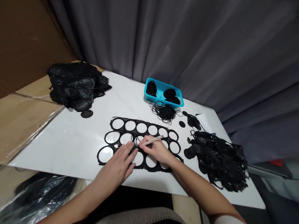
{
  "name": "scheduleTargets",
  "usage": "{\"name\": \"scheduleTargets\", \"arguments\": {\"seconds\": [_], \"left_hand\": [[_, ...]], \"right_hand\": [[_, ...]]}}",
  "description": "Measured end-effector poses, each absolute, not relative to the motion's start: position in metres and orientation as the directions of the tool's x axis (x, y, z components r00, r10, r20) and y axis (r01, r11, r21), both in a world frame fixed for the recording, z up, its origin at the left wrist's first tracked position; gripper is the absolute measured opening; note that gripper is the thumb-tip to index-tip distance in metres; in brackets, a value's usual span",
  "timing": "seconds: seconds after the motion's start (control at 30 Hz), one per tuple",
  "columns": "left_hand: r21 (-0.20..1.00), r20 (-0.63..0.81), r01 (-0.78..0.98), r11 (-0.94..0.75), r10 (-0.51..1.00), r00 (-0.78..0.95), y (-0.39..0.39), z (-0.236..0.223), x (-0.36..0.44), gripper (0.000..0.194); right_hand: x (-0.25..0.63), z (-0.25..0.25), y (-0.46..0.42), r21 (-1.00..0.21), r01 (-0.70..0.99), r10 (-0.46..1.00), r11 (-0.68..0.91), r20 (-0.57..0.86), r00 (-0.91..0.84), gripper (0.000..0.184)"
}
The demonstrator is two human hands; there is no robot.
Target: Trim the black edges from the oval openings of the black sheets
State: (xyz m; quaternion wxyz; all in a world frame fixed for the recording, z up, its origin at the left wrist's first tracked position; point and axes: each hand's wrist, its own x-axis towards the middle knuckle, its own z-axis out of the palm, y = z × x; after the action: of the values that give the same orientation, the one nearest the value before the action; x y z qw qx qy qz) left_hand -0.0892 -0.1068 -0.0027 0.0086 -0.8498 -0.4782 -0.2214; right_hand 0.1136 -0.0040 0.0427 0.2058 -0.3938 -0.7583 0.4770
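Observation:
A black rubber-like sheet (144,167) with rows of round holes lies flat on the white table (70,140). My left hand (120,160) rests on its middle with fingers stretched out. My right hand (158,151) grips a slim white pen-like tool (153,140), tilted, near my left fingertips. A thin black ring loops up by the fingers; its contact with the tool is partly hidden. Beyond the sheet, a heap of thin black rings (166,113) sits in front of a blue basket (163,82), which holds more black bundles.
Stacked black sheets (74,85) stand at the back left, with a black disc (87,114) beside them. To the right lie a tangled heap of black cut-outs (221,158), loose discs and white paper (205,122). Grey curtain (163,40) hangs behind. Plastic-wrapped black material (44,193) is lower left.

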Motion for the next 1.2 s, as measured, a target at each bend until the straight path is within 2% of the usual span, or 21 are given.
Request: {"name": "scheduleTargets", "arguments": {"seconds": [0.17, 0.3, 0.37, 0.47, 0.53, 0.6, 0.67, 0.73, 0.77, 0.83, 0.97, 1.07, 1.2], "left_hand": [[0.214, 0.380, 0.811, -0.545, 0.811, 0.445, -0.106, -0.002, -0.089, 0.044], [0.230, 0.364, 0.818, -0.528, 0.826, 0.430, -0.107, -0.003, -0.089, 0.045], [0.228, 0.356, 0.820, -0.525, 0.829, 0.432, -0.108, -0.004, -0.089, 0.047], [0.215, 0.353, 0.823, -0.526, 0.828, 0.436, -0.107, -0.005, -0.089, 0.048], [0.219, 0.359, 0.821, -0.527, 0.826, 0.434, -0.107, -0.005, -0.089, 0.046], [0.224, 0.364, 0.816, -0.533, 0.822, 0.437, -0.106, -0.005, -0.090, 0.043], [0.219, 0.368, 0.810, -0.544, 0.815, 0.447, -0.106, -0.004, -0.092, 0.042], [0.217, 0.373, 0.804, -0.554, 0.808, 0.457, -0.104, -0.002, -0.095, 0.042], [0.220, 0.375, 0.800, -0.558, 0.806, 0.458, -0.103, -0.001, -0.096, 0.042], [0.227, 0.383, 0.801, -0.554, 0.807, 0.449, -0.100, 0.004, -0.095, 0.038], [0.258, 0.371, 0.819, -0.513, 0.835, 0.406, -0.090, 0.014, -0.079, 0.030], [0.272, 0.394, 0.780, -0.563, 0.805, 0.443, -0.083, 0.014, -0.061, 0.036], [0.224, 0.407, 0.752, -0.621, 0.760, 0.507, -0.081, 0.003, -0.050, 0.042]], "right_hand": [[0.113, 0.045, -0.005, -0.873, 0.397, 0.785, 0.283, -0.027, -0.619, 0.015], [0.113, 0.040, -0.011, -0.829, 0.378, 0.766, 0.412, 0.091, -0.636, 0.018], [0.113, 0.034, -0.019, -0.758, 0.382, 0.730, 0.529, 0.177, -0.660, 0.013], [0.112, 0.026, -0.025, -0.571, 0.416, 0.630, 0.708, 0.244, -0.738, 0.009], [0.115, 0.026, -0.017, -0.507, 0.447, 0.621, 0.737, 0.249, -0.743, 0.012], [0.122, 0.030, 0.002, -0.544, 0.508, 0.717, 0.668, 0.288, -0.634, 0.015], [0.135, 0.038, 0.027, -0.638, 0.571, 0.853, 0.517, 0.329, -0.405, 0.019], [0.151, 0.045, 0.048, -0.729, 0.574, 0.928, 0.372, 0.311, -0.206, 0.020], [0.158, 0.048, 0.053, -0.766, 0.556, 0.947, 0.321, 0.281, -0.159, 0.020], [0.168, 0.052, 0.053, -0.821, 0.509, 0.965, 0.258, 0.199, -0.169, 0.021], [0.171, 0.051, 0.021, -0.872, 0.455, 0.948, 0.179, 0.029, -0.318, 0.021], [0.166, 0.050, -0.001, -0.862, 0.473, 0.910, 0.182, -0.034, -0.413, 0.016], [0.163, 0.048, -0.011, -0.854, 0.476, 0.864, 0.210, -0.066, -0.500, 0.012]]}}
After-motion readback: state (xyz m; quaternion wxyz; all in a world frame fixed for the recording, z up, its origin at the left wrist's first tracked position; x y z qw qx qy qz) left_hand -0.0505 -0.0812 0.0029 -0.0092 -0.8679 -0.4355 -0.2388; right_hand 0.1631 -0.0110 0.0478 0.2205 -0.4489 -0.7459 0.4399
